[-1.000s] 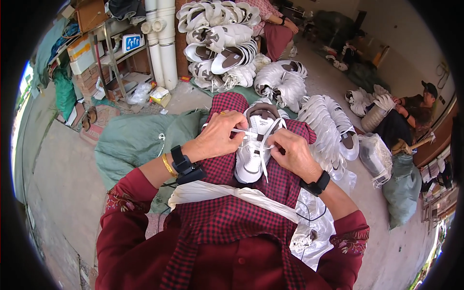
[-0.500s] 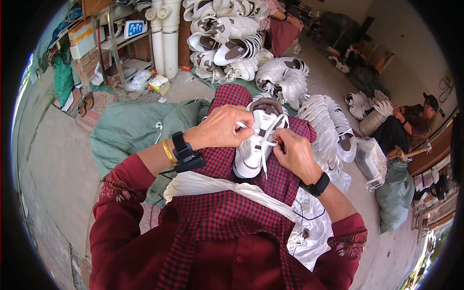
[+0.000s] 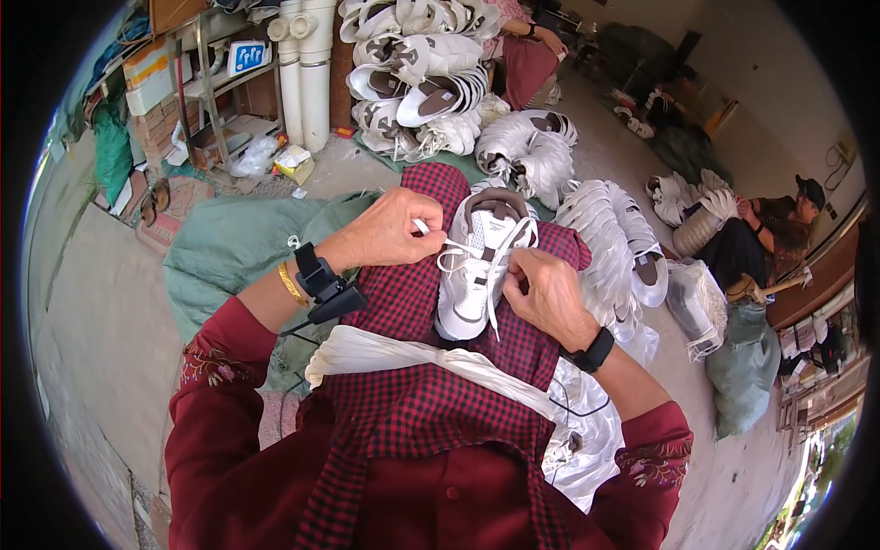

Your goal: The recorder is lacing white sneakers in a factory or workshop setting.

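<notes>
A white sneaker [image 3: 465, 298] with a brown lining lies on my lap, toe toward me, on a red-and-black checked apron [image 3: 403, 307]. A white shoelace [image 3: 456, 247] runs through its upper eyelets. My left hand [image 3: 396, 227] is closed in a pinch on one part of the lace, drawn out left of the shoe. At the shoe's right side, my right hand [image 3: 548, 291] is closed with thumb and forefinger together at the lace; its fingertips partly hide what they grip. One loose lace end hangs down over the toe. A bundle of white laces [image 3: 394, 356] lies across my waist.
Stacked white sneakers [image 3: 440, 96] stand ahead, with more rows [image 3: 600, 238] to the right. Green sacks [image 3: 229, 243] lie at left. A metal shelf [image 3: 225, 87] and white pipes [image 3: 314, 82] stand at the far left. Another person [image 3: 779, 225] sits at right, a second beyond the stack.
My left hand has moved left, away from the shoe, drawing the lace out. My right hand stays near the shoe's right side. The whole view has shifted slightly.
</notes>
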The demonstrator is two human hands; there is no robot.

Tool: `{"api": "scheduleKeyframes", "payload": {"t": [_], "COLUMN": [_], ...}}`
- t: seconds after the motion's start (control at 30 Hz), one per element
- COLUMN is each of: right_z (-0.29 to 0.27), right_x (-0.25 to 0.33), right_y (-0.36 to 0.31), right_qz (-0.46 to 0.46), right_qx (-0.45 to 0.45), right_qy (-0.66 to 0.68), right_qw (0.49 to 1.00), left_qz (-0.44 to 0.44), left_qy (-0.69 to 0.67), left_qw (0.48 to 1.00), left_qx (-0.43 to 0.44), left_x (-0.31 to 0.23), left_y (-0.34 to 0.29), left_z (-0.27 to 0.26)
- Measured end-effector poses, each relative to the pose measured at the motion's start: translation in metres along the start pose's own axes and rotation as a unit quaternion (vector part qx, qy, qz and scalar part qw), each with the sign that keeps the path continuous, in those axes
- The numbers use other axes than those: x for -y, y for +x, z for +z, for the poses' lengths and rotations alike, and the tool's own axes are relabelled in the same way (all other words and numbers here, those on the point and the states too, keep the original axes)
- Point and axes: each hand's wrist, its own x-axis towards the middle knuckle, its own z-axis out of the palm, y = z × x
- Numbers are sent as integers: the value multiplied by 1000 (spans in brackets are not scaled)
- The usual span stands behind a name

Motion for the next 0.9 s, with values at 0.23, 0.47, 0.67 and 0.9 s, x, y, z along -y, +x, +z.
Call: {"api": "scheduleKeyframes", "payload": {"t": [0.23,0.47,0.67,0.9], "right_z": [-12,-14,-9,-13], "right_x": [3,-6,-7,-10], "right_y": [10,20,5,3], "right_qz": [111,-39,-17,4], "right_qx": [-31,17,24,47], "right_qy": [90,1,109,148], "right_qw": [989,999,994,988], "left_qz": [-33,61,-73,-237], "left_qy": [68,117,230,380], "left_qw": [996,991,969,887], "left_qx": [36,-19,59,113], "left_x": [1,-5,26,102], "left_y": [-13,12,80,131], "left_z": [-7,13,-21,-25]}}
